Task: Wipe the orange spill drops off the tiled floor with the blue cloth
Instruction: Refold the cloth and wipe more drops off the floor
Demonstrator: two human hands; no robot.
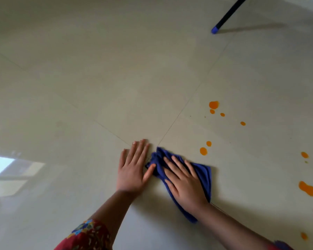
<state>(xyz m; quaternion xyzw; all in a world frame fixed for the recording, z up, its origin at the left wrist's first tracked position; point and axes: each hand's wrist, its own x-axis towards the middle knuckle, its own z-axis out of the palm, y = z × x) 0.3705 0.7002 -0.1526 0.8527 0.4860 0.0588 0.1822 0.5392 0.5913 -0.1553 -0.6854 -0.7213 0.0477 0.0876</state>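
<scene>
Pressing the bunched blue cloth [203,175] onto the tiled floor [107,83] beside a grout crossing [153,146] with straight-fingered right hand [184,183], left hand [134,170] splayed flat alongside, gripping nothing, orange drops [203,151] rightward, open tile ahead.

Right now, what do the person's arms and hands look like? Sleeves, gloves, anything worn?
No gloves, rings or watch show on the left hand or the right hand. The left sleeve ends near the elbow and is red fabric with a blue, yellow and green print. Only a sliver of the right sleeve shows at the frame's bottom edge, red and blue.
</scene>
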